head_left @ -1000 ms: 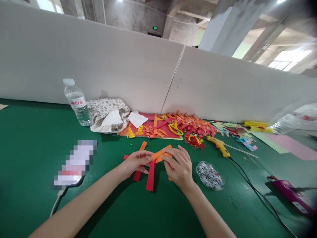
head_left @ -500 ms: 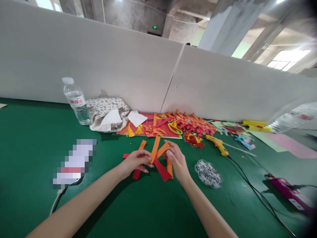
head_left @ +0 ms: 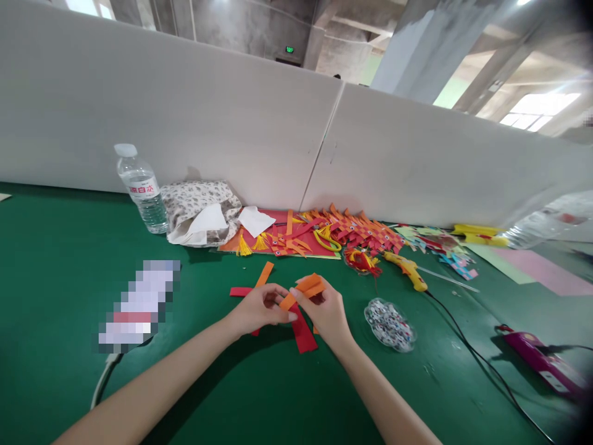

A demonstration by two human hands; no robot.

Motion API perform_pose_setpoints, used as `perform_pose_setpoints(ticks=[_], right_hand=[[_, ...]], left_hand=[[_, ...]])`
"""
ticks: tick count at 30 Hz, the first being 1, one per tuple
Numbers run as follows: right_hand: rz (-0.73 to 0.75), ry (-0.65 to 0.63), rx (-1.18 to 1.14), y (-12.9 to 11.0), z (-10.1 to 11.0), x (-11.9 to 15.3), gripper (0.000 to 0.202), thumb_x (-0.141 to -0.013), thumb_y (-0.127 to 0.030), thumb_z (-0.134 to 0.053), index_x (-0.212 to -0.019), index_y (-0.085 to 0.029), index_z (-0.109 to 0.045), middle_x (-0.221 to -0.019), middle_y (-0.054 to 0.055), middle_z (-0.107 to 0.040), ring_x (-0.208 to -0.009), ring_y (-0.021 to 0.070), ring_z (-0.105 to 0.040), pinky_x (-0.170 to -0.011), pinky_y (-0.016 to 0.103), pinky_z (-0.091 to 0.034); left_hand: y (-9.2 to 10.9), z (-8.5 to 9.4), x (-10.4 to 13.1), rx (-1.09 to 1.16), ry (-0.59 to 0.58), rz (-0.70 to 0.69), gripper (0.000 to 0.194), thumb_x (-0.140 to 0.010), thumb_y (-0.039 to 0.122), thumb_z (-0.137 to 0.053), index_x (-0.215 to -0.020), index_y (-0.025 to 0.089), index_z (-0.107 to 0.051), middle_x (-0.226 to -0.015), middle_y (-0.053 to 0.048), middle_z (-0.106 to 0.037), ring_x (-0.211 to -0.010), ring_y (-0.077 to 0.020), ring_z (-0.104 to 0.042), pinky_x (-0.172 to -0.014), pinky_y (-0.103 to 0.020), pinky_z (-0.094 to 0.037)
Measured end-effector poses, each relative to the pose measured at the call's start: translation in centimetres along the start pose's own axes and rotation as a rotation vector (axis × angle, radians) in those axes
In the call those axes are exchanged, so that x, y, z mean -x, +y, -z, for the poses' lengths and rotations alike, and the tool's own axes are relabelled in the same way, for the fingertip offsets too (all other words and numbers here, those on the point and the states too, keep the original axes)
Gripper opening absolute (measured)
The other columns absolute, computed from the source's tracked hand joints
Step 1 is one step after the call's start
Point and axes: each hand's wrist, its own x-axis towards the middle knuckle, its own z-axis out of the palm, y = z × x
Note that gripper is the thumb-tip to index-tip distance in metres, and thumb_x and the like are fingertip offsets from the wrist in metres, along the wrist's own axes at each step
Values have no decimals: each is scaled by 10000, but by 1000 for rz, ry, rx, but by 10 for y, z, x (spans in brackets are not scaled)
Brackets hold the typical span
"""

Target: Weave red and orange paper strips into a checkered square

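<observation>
Centre of frame: red strip point(head_left: 304, 334) slanted downward, left hand point(head_left: 254, 312) pinching near its upper end. Right hand point(head_left: 328, 312) gripped orange strips point(head_left: 309, 285); the upright one had bent rightward, fold apparently forming. Left of centre, loose strips point(head_left: 265, 274) crossed on the bench point(head_left: 199, 383).

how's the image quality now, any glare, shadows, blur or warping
Head view: the window at upper right is blown out; a soft dark shadow falls on the green table beside the left forearm; the clear bottle at the right edge looks stretched and smeared; the top right corner goes dark; the phone-like object is pixelated.
</observation>
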Motion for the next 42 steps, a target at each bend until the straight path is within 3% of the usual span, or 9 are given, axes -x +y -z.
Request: perform_pose_setpoints(ticks=[5, 10, 19, 25, 33, 39, 42], right_hand=[[39, 63, -37, -6, -5, 4, 167, -742, -339, -654, -810, -199, -593, -752, 20, -655, -633, 156, -631, -563, 262, -526], [47, 85, -75, -4, -4, 3, 162, -739, -336, -661, -781, -203, -580, -764, 34, -659, -696, 177, -642, -615, 288, -539], [20, -56, -166, 0, -3, 0, 187, -720, -272, -673, -838, -201, -546, -866, 58, -676, -814, 206, -663, -679, 320, -558], [-39, 3, -135, -5, -3, 0, 230, -702, -279, -692, -680, -200, -478, -740, 26, -672, -717, 180, -663, -670, 298, -533], [-59, 51, -140, -6, 3, -4, 195, -691, -278, -698, -704, -191, -524, -780, 46, -679, -746, 184, -656, -653, 287, -524], [-49, 35, -168, -3, 2, -4, 177, -690, -262, -697, -803, -198, -576, -839, 42, -664, -768, 174, -645, -661, 276, -528], [-46, 5, -188, -2, 0, -3, 191, -690, -247, -694, -827, -206, -568, -845, 36, -656, -773, 172, -643, -664, 274, -531]], left_hand=[[-4, -1, -1, -40, 14, 20, 343, -584, 306, -773, -821, 158, -573, -658, 12, -623, -594, -111, -596, -536, -196, -437], [-3, 2, 0, -48, 5, 59, 247, -622, 299, -733, -761, 157, -585, -663, -4, -654, -650, -133, -641, -547, -192, -450], [-3, 3, -2, 1, 57, 101, 280, -613, 207, -705, -862, 166, -582, -737, -7, -675, -703, -158, -673, -537, -198, -466], [-1, 3, -1, -34, 38, 82, 221, -622, 194, -679, -808, 167, -562, -719, -2, -669, -688, -157, -674, -528, -198, -463], [-2, 4, -2, -22, 22, 84, 230, -612, 205, -680, -751, 169, -501, -618, 15, -634, -633, -162, -669, -461, -182, -455], [-1, 5, -1, -9, -15, 69, 322, -631, 256, -703, -892, 170, -536, -678, -4, -640, -685, -191, -677, -423, -173, -446], [1, 6, 0, -21, -13, 21, 399, -675, 310, -698, -1031, 185, -568, -833, -41, -654, -815, -203, -664, -468, -179, -483]])
